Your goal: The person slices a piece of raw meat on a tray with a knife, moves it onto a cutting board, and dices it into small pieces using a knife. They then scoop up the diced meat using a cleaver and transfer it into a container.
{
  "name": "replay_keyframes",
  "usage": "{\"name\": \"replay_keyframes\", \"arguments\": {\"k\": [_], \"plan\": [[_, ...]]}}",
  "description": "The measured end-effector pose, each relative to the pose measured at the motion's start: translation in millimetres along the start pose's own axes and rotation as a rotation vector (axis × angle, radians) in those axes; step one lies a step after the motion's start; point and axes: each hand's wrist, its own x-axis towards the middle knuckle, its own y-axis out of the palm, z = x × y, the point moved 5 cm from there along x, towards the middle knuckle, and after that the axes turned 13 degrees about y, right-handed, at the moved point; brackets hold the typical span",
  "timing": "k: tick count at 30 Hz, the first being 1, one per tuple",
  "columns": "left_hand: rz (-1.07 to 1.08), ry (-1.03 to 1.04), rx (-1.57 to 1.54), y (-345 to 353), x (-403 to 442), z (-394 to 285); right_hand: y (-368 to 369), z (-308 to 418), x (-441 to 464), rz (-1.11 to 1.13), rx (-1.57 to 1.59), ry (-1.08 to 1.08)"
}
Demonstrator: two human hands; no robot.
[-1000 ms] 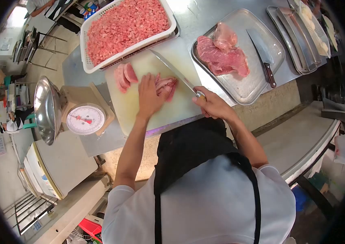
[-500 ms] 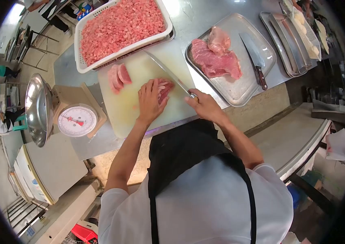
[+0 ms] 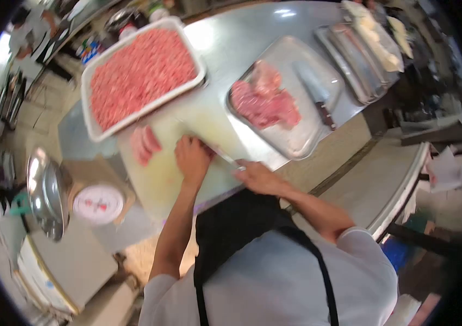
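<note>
My left hand (image 3: 191,159) presses down on a piece of raw meat on the pale cutting board (image 3: 161,176), its fingers bent over it. The meat is almost wholly hidden beneath that hand. In my right hand (image 3: 261,177) is the handle of a long knife (image 3: 221,154). Its blade slants up and left across the board, close along the right side of my left hand; blur hides whether it cuts into the meat. Several cut meat slices (image 3: 145,144) lie together on the board, left of my left hand.
A white basket (image 3: 199,65) heaped with ground or diced meat (image 3: 141,76) stands behind the board. To the right, a metal tray (image 3: 309,138) holds raw meat (image 3: 266,100) and a second knife (image 3: 318,98). At left is a dial scale (image 3: 98,204) with a metal pan (image 3: 46,195).
My right hand has brought the knife leftward, from apart from the meat to right beside my left hand. My left hand covers more of the meat. The whole view has shifted and blurred.
</note>
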Motion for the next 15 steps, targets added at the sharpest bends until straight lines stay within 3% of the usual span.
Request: {"name": "replay_keyframes", "arguments": {"k": [1, 5, 7, 11, 15], "plan": [[-0.057, 0.035, -0.003, 4.5, -1.6, 1.9, -6.8, 22.0, 4.3, 0.148, 0.086, 0.111], [-0.002, 0.031, -0.043, -2.5, -2.6, 2.0, -21.3, 43.3, 6.5, 0.083, 0.123, 0.109], [0.011, 0.011, -0.087, 3.2, -5.0, 8.1, -36.2, 58.4, -21.1, 0.203, 0.114, 0.219], [-0.023, 0.012, -0.079, 5.8, -8.5, 8.8, -17.2, 49.1, -14.6, 0.207, 0.14, 0.25], [-0.03, 0.025, -0.124, 2.2, -11.2, 11.9, -3.5, 48.2, 11.6, 0.045, 0.109, 0.118]]}}
